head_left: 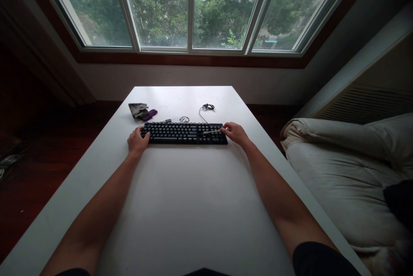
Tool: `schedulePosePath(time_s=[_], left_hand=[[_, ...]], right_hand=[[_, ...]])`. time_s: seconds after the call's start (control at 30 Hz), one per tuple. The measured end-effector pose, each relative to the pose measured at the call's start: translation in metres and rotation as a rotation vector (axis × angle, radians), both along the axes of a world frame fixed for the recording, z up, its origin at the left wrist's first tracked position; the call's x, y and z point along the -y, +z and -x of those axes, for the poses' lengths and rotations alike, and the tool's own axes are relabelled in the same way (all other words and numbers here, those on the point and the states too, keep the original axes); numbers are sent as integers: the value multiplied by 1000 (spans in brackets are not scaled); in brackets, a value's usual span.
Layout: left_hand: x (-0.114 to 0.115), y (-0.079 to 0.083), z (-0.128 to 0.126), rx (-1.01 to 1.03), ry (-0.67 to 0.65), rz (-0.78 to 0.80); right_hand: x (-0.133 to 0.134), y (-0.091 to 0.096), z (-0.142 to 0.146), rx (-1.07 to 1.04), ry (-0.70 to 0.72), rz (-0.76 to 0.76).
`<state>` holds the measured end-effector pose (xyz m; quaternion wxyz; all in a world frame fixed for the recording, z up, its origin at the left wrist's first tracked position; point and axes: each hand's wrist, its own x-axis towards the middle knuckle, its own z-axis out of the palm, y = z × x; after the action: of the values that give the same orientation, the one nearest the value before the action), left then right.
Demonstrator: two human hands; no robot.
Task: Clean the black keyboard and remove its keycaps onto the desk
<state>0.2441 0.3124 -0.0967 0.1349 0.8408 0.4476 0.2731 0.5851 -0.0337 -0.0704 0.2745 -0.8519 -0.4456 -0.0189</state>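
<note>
A black keyboard lies flat across the white table, its long side towards me. My left hand grips its left end, thumb on the near corner and fingers around the far side. At the right end, my right hand pinches a thin pale cotton swab. The swab points left over the keys near the number pad, with its tip at or just above them; whether it touches I cannot tell. From the keyboard's back edge runs a cable to a bundled black coil.
Behind the keyboard's left part lie a grey cloth and a purple cloth. A small dark piece and a thin looped item are beside them. The white table stands before a window; a pale sofa is at right.
</note>
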Motion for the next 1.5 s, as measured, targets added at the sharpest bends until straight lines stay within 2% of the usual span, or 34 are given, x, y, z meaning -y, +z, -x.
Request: schedulePosePath(time_s=[0.23, 0.47, 0.57, 0.83, 1.03, 1.2, 1.37, 1.5], left_hand=[[0, -1, -1, -1, -8, -15], [2, -1, -1, 2, -11, -18], [1, -2, -1, 8, -16, -26], [-1, -3, 0, 2, -23, -38], [2, -1, 1, 7, -16, -33], [2, -1, 0, 23, -37, -24], [3, -1, 0, 16, -54, -16], [3, -1, 0, 17, -61, -34]], right_hand=[[8, 1, -10, 24, -64, 26], [-19, 2, 22, 118, -41, 58], [-24, 3, 27, 155, -45, 46], [-11, -1, 10, 30, -19, 58], [-20, -1, 19, -18, 23, -14], [-24, 2, 25, -72, 34, -9], [-27, 3, 27, -2, 37, 33], [-29, 3, 29, 95, -46, 43]])
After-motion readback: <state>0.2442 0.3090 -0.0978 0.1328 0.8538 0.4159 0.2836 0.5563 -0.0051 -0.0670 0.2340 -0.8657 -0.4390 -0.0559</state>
